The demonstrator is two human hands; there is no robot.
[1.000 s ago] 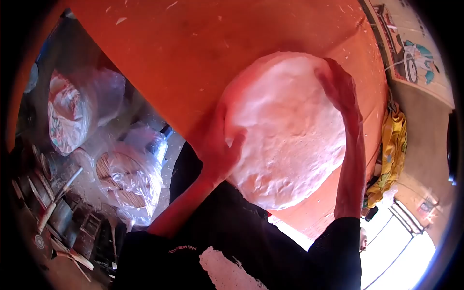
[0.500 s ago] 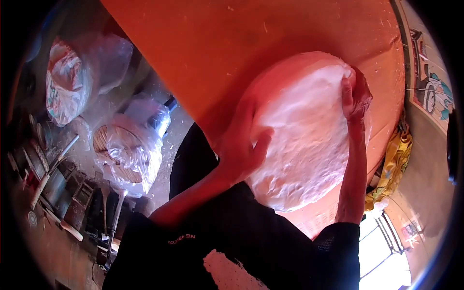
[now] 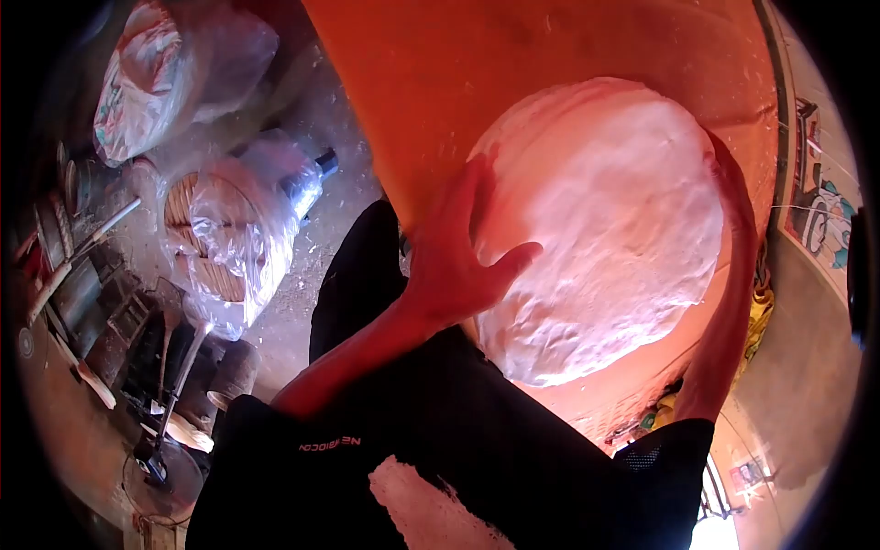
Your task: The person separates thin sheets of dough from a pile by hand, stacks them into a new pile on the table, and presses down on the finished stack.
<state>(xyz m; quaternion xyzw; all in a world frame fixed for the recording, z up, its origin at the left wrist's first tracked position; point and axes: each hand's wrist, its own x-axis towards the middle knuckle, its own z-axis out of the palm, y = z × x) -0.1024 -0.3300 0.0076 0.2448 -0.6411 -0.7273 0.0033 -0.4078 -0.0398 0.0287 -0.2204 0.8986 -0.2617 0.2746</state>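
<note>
A large round slab of pale dough (image 3: 605, 220), lumpy along its lower edge, lies on an orange surface (image 3: 412, 82). My left hand (image 3: 463, 252) is open at the slab's left side, thumb spread out over the dough and fingers stretched along the edge. On the opposite side, my right hand (image 3: 731, 183) lies against the upper right edge of the slab. Its fingers are mostly hidden and in shadow, so I cannot make out how tightly they are bent.
On the floor at left stand a plastic-covered wicker basket (image 3: 197, 229) and a white sack (image 3: 142, 82) in clear plastic. Sticks and tools (image 3: 82, 275) are heaped at far left. A yellow cloth (image 3: 759, 316) hangs beyond the orange surface's right edge.
My right hand has slid outward from the top of the dough to its right edge. My left hand has spread its fingers and thumb wider. The camera view has shifted.
</note>
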